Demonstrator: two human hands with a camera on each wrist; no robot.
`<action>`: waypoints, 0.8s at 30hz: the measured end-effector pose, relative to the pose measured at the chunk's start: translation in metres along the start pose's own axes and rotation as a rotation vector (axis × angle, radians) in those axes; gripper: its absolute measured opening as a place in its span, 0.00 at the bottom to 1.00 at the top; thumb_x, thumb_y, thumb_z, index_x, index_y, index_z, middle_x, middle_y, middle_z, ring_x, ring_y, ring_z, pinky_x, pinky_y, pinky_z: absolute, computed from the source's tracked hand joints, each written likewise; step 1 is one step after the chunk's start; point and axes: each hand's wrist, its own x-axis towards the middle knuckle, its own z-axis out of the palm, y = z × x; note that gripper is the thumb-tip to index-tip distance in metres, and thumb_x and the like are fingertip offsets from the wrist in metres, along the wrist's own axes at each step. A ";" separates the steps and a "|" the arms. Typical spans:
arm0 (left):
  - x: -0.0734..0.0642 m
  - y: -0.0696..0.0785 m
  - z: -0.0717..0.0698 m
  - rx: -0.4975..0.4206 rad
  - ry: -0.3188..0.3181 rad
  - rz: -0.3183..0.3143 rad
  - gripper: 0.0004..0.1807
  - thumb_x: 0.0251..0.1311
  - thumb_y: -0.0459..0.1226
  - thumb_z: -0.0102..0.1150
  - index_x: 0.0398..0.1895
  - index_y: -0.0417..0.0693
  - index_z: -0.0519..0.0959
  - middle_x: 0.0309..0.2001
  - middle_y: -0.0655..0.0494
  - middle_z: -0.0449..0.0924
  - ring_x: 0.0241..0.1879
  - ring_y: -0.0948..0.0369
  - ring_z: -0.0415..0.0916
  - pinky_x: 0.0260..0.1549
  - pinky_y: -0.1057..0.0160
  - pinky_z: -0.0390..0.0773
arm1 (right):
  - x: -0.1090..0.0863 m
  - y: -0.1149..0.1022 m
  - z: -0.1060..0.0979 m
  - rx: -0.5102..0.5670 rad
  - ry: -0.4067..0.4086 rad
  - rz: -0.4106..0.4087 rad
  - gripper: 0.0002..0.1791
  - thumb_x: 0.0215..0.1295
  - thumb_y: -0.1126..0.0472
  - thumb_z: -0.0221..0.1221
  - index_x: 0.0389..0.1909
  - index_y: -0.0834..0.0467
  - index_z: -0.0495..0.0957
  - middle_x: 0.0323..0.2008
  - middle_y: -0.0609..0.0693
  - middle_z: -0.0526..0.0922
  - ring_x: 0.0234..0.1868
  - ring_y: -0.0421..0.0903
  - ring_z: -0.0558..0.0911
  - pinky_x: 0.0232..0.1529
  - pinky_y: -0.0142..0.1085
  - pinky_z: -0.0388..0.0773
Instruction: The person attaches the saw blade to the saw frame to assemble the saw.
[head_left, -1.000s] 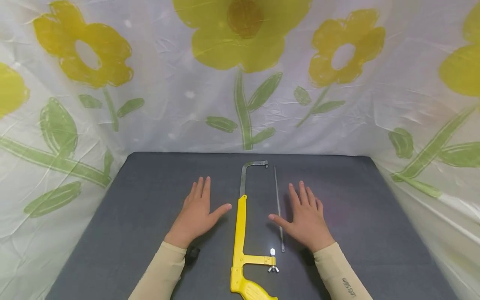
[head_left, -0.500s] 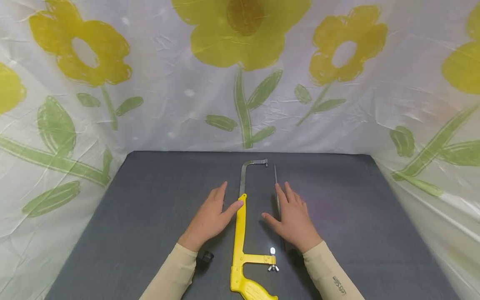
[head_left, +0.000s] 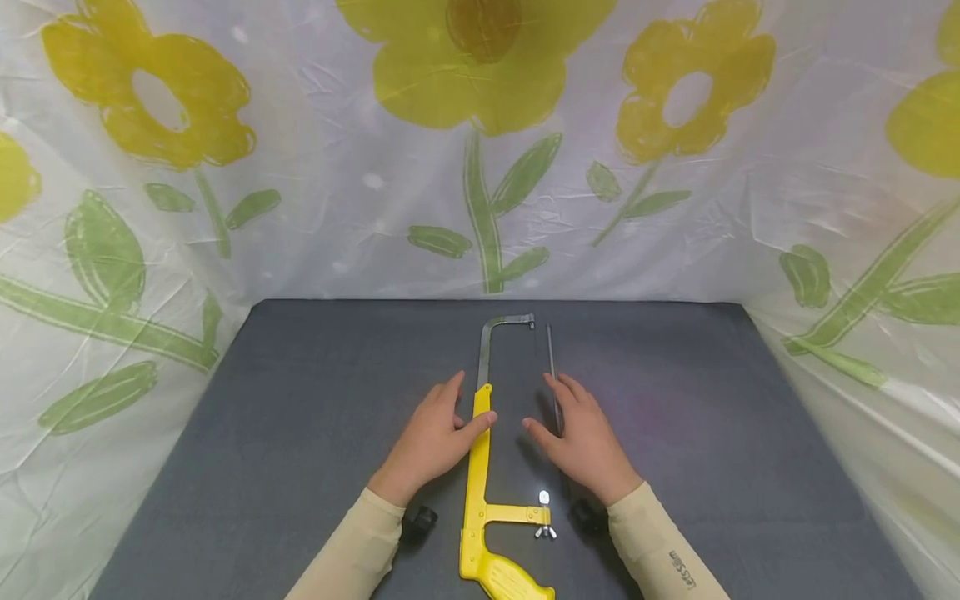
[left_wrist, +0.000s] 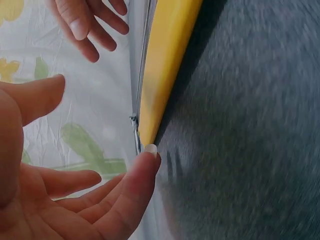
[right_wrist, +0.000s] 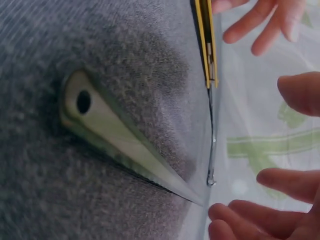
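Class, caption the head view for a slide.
Left hand by the yellow saw frame, right hand by the loose blade.

Dark lettering (head_left: 682, 570) here, running lengthwise down the cream right sleeve (head_left: 649, 533), slanting with the forearm, and it reads "LetsSlim"!

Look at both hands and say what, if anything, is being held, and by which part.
Nothing is held. The left hand, open, is at the saw, its thumb over the yellow frame; the right hand, also open, is over the blade.
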 end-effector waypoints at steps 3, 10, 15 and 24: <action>-0.001 0.002 0.003 0.002 0.003 0.008 0.48 0.69 0.58 0.70 0.84 0.45 0.64 0.65 0.44 0.79 0.39 0.62 0.79 0.41 0.58 0.85 | -0.001 0.001 -0.003 0.014 0.001 0.030 0.45 0.73 0.42 0.67 0.83 0.59 0.64 0.79 0.64 0.68 0.76 0.65 0.74 0.73 0.64 0.73; -0.004 0.007 0.011 0.017 -0.003 -0.010 0.44 0.68 0.52 0.72 0.81 0.42 0.68 0.64 0.42 0.80 0.38 0.60 0.77 0.41 0.58 0.84 | -0.004 0.000 -0.010 0.009 -0.038 0.133 0.44 0.73 0.41 0.66 0.81 0.61 0.67 0.65 0.64 0.79 0.56 0.58 0.83 0.57 0.59 0.83; -0.005 0.008 0.014 0.069 -0.016 -0.009 0.43 0.67 0.51 0.74 0.79 0.39 0.71 0.65 0.39 0.79 0.49 0.53 0.81 0.52 0.50 0.87 | -0.005 -0.001 -0.014 0.004 -0.060 0.159 0.43 0.73 0.42 0.66 0.79 0.63 0.69 0.65 0.65 0.80 0.59 0.61 0.83 0.60 0.61 0.82; -0.003 0.011 0.018 0.119 -0.040 0.042 0.41 0.62 0.46 0.78 0.74 0.35 0.75 0.53 0.42 0.77 0.36 0.57 0.75 0.36 0.60 0.82 | 0.004 -0.001 -0.014 -0.026 -0.050 0.214 0.39 0.72 0.44 0.66 0.72 0.68 0.74 0.60 0.67 0.82 0.58 0.64 0.83 0.60 0.62 0.80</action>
